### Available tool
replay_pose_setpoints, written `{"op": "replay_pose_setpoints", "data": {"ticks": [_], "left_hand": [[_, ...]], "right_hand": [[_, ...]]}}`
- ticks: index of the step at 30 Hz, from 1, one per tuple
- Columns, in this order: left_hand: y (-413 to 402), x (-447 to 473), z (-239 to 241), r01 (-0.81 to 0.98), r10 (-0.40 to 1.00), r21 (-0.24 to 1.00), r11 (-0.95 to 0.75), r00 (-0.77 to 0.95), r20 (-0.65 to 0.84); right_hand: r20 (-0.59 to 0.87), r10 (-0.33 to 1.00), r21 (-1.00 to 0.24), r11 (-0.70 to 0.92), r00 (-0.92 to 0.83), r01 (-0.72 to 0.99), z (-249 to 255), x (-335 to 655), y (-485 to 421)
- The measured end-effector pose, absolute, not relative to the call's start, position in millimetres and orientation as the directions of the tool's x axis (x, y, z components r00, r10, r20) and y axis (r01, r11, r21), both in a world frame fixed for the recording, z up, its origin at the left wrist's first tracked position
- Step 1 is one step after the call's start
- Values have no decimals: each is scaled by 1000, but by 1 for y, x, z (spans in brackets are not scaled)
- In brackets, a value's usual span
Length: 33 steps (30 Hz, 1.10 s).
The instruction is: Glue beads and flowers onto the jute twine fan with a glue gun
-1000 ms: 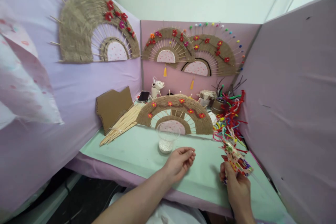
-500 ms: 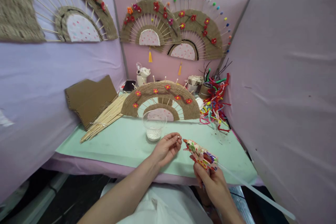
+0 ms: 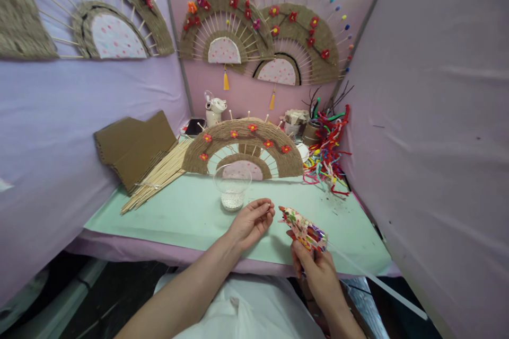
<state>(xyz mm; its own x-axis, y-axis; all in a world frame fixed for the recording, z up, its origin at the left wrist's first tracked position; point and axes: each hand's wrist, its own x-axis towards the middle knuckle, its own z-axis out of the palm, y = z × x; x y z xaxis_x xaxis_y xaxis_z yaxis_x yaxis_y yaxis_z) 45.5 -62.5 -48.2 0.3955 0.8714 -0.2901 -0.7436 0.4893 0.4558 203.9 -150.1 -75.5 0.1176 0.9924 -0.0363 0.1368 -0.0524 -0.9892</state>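
My right hand (image 3: pixel 314 270) grips a glue gun (image 3: pixel 303 228), its nozzle just short of my left hand (image 3: pixel 250 222), whose fingertips pinch a tiny bead (image 3: pixel 271 204) above the counter (image 3: pixel 178 217), near the glass (image 3: pixel 233 183) of beads.

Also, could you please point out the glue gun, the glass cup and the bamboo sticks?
glue gun (image 3: pixel 304 229), head view, middle of its flowered body.
glass cup (image 3: pixel 233 194), head view, front wall under the rim.
bamboo sticks (image 3: pixel 159 176), head view, middle of the bundle.
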Motion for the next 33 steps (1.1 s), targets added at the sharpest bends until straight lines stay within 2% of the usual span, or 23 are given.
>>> {"op": "replay_pose_setpoints", "data": {"ticks": [6, 11, 16, 33], "left_hand": [[-63, 46, -50, -722, 888, 517, 460, 390, -245], [-64, 47, -51, -714, 920, 582, 388, 334, -203], [-64, 47, -52, -700, 936, 624, 346, 299, -185], [-65, 48, -52, -674, 942, 664, 324, 297, -158]], "right_hand": [[-50, 995, -985, -63, 82, 162, -80, 203, -156], [24, 996, -959, -3, 91, 285, -69, 197, -157], [63, 992, -945, 23, 113, 327, -61, 192, -159], [72, 992, -934, 31, 101, 356, -69, 194, -157]]}}
